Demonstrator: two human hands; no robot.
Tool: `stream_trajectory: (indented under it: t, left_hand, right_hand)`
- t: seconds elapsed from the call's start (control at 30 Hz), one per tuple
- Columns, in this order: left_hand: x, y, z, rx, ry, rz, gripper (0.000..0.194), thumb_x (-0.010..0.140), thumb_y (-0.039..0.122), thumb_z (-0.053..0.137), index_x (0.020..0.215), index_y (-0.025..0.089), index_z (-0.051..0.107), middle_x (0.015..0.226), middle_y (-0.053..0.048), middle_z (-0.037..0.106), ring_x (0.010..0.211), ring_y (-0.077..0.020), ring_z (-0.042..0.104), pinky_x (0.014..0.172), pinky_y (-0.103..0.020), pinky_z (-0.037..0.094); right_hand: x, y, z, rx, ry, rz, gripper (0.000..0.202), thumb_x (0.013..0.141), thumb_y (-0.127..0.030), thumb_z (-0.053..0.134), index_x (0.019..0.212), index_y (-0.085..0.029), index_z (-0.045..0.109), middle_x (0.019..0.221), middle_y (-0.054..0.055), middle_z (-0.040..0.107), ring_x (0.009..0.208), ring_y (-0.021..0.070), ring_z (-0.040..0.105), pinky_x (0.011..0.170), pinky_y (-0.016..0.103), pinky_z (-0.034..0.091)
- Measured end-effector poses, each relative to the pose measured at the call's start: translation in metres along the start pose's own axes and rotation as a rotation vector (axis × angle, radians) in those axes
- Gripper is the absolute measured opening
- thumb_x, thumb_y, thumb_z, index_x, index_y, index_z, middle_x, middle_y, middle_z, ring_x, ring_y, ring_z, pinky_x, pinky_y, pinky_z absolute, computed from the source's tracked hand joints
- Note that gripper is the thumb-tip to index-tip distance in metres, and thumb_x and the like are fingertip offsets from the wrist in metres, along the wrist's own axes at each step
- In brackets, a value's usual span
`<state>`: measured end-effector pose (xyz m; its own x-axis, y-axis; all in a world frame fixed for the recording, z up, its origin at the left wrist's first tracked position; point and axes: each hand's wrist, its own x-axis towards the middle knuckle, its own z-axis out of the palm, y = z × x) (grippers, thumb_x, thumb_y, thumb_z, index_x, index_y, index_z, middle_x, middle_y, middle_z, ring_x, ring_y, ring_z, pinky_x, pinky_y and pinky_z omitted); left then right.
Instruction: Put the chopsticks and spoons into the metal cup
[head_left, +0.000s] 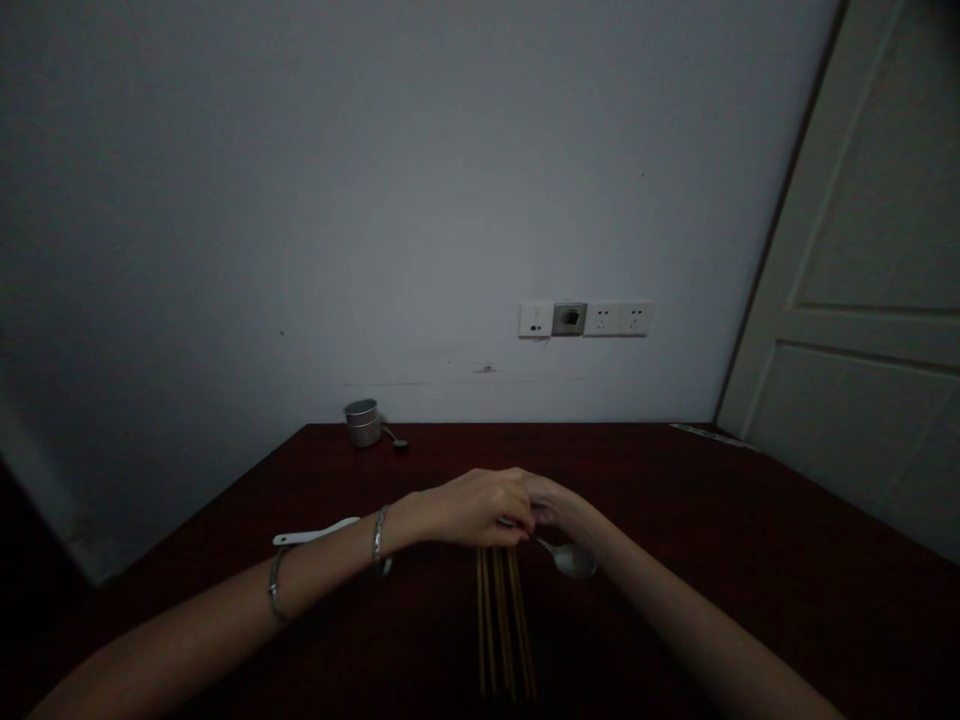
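Note:
My left hand (491,507) is closed on the handle of a metal spoon (574,561), whose bowl points to the right. My right hand (550,500) meets it behind the handle; its fingers are mostly hidden by the left hand. Several thin wooden chopsticks (504,625) lie side by side on the table below both hands, pointing toward me. A white spoon (315,533) lies partly behind my left forearm.
On the dark red table (600,450), a metal cup (363,424) stands at the back left with a small spoon (396,439) beside it. A flat strip (712,436) lies at the back right. Behind are the wall and sockets (616,319).

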<state>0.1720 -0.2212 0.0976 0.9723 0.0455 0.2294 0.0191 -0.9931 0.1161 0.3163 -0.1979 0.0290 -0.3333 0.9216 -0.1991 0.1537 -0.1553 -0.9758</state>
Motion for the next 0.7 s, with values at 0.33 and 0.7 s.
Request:
stream_trajectory:
  t: [0.33,0.7]
  left_hand:
    - [-0.004,-0.003,-0.002,-0.03,0.039,0.006,0.019,0.08,0.021,0.057,0.097,0.021,0.065,0.096,-0.005,0.065,0.092,-0.0158,0.053,0.086,-0.031,0.039]
    - [-0.031,-0.132,0.044,-0.527,0.595,-0.897,0.03,0.073,0.038,0.058,0.075,0.009,0.067,0.074,-0.008,0.067,0.067,-0.0151,0.056,0.058,-0.023,0.039]
  right_hand:
    - [-0.007,0.004,-0.028,0.065,0.125,0.091,0.014,0.065,-0.012,0.06,0.052,-0.014,0.056,0.043,-0.005,0.05,0.037,0.0027,0.042,0.037,0.012,0.037]
    - [-0.021,0.041,-0.062,0.164,0.337,0.18,0.012,0.07,-0.017,0.068,0.07,-0.006,0.065,0.061,0.006,0.066,0.049,0.0076,0.06,0.045,0.012,0.048]
